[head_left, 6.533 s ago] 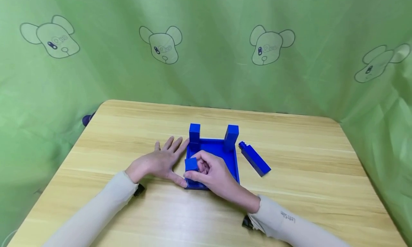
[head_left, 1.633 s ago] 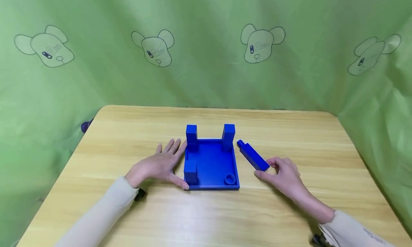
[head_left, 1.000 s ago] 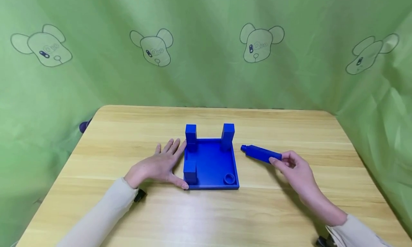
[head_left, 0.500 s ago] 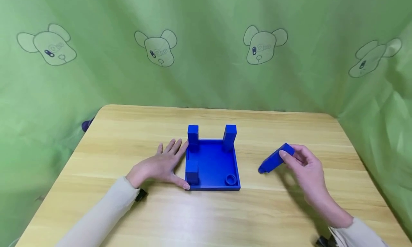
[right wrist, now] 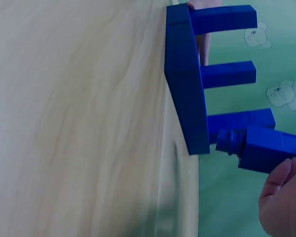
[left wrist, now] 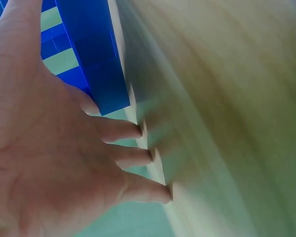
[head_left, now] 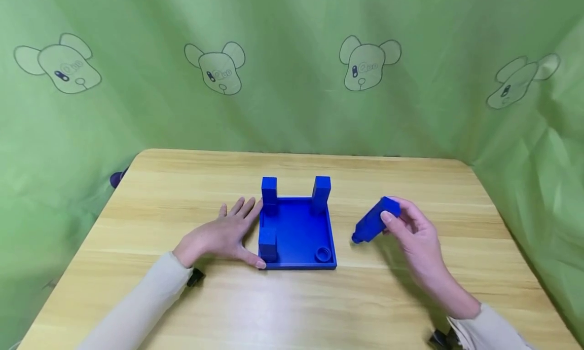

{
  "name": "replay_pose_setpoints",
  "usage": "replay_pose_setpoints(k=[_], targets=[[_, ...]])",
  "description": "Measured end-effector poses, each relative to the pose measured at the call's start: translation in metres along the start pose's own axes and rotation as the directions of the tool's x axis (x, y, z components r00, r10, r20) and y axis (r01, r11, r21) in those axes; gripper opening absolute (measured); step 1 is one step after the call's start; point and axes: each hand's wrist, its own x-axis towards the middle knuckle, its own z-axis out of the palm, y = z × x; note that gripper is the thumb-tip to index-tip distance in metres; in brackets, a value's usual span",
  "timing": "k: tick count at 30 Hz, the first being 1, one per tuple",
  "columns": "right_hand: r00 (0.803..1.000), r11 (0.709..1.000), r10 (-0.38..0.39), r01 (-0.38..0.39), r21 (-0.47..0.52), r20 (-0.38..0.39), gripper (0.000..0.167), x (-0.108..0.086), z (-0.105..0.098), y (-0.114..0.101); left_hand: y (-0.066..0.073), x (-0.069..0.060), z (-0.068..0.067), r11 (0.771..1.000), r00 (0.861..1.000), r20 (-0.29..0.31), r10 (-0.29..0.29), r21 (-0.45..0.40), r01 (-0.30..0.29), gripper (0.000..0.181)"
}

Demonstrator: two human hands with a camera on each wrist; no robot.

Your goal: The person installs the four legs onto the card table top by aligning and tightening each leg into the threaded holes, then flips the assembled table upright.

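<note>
A blue square panel (head_left: 298, 233) with a raised rim lies on the wooden table. Square legs stand up at its far-left (head_left: 269, 190), far-right (head_left: 321, 192) and near-left (head_left: 267, 242) corners. A round threaded socket (head_left: 323, 254) sits in the near-right corner. My left hand (head_left: 221, 240) is spread flat beside the panel, its thumb and index finger touching the left edge. To the right of the panel, my right hand (head_left: 422, 246) pinches a loose blue leg (head_left: 371, 222) by its plain end. This leg tilts, its threaded tip (right wrist: 230, 142) pointing down toward the panel in the right wrist view.
The light wooden table (head_left: 182, 178) has rounded far corners. Green curtain (head_left: 292, 112) printed with bear heads hangs behind it and along both sides. A dark purple object (head_left: 117, 179) shows beyond the left edge.
Earlier my right hand was at the near-left leg. It then lifted the loose leg from the table, swung its threaded end downward and moved slightly left. The left hand stays in place.
</note>
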Motion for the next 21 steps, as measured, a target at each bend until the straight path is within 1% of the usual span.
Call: replay_pose_setpoints(k=[4, 11, 16, 21], targets=[[0.998, 1.000, -0.002, 0.003, -0.013, 0.060, 0.030, -0.004, 0.011, 0.000, 0.000, -0.001, -0.001, 1.000, 1.000, 0.000, 0.002, -0.003, -0.002, 0.149], [0.988, 0.995, 0.005, 0.011, -0.100, 0.155, 0.032, -0.013, 0.027, 0.006, 0.001, -0.002, -0.002, 1.000, 1.000, -0.002, -0.007, -0.011, 0.007, 0.148], [0.978, 0.994, 0.008, 0.016, -0.109, 0.208, 0.032, -0.017, 0.036, 0.011, 0.000, -0.003, -0.002, 1.000, 1.000, -0.010, -0.006, -0.029, 0.006, 0.146], [0.969, 0.994, -0.020, 0.046, -0.100, 0.244, 0.031, -0.016, 0.042, 0.014, 0.000, -0.002, -0.003, 1.000, 1.000, -0.011, -0.006, -0.030, 0.006, 0.146]])
